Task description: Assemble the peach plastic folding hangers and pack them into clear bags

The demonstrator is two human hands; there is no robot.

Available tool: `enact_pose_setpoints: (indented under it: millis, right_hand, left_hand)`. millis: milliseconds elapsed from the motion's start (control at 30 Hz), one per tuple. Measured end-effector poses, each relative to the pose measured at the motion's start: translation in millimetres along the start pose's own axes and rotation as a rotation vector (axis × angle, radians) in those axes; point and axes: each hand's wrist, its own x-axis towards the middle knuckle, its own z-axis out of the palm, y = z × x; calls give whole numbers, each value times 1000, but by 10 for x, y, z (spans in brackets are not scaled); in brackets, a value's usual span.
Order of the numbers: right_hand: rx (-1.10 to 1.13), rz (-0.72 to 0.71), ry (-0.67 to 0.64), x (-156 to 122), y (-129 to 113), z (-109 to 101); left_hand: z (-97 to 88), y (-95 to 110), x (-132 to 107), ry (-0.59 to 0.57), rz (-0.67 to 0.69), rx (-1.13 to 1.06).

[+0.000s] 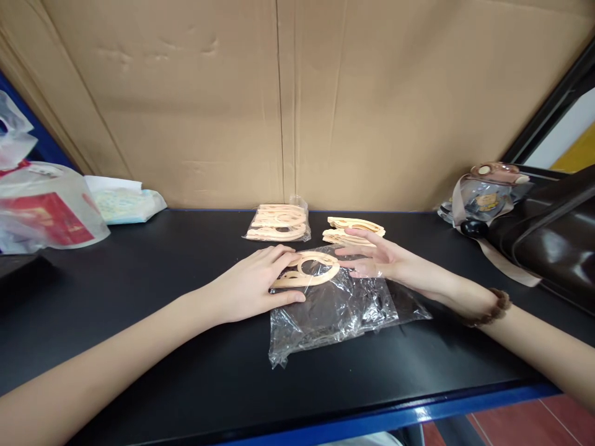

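A pale wooden cut-out piece with a round hole lies at the mouth of a clear plastic bag on the black table. My left hand rests flat on the piece's left end, fingers stretched out, thumb against the bag's edge. My right hand hovers open at the piece's right side, fingers spread, touching the bag's top edge. Behind them lie a bagged stack of the same pieces and a loose stack.
Cardboard sheets wall off the back of the table. At the left sit a red-and-white plastic bag and a tissue pack. At the right are a dark brown bag and a clear bottle. The blue table edge runs near me.
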Motion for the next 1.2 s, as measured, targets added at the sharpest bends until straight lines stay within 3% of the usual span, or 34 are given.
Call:
enact_pose_setpoints:
  millis: [200,333,467,667,767,933,1033,1200]
  right_hand:
    - [-88,-57,16,7,-4,7]
    - [-215,-160,156,17,-14,13]
    - [-584,-240,342,-4,-51,-70]
    - [-1164,-309,352,-59,-159,-235]
    - [-1355,-294,418,-82,-201,-304]
    - [-1319,-323,557,-14,-147,-480]
    - [-1172,-338,505,76,-38,-596]
    - [-998,-240,397,186,111,-686]
  left_hand:
    - [7,-21,-1,-9,5,-26]
    - [18,-16,-9,-1,44,-30]
    - [9,10,-9,-8,92,-32]
    - [-30,44,5,-36,124,-31]
    - [-38,47,4,-33,133,-41]
    - [-43,44,-4,-34,141,-94]
    - [-52,51,-4,-33,147,-117]
    - [-60,50,-7,-32,155,-91]
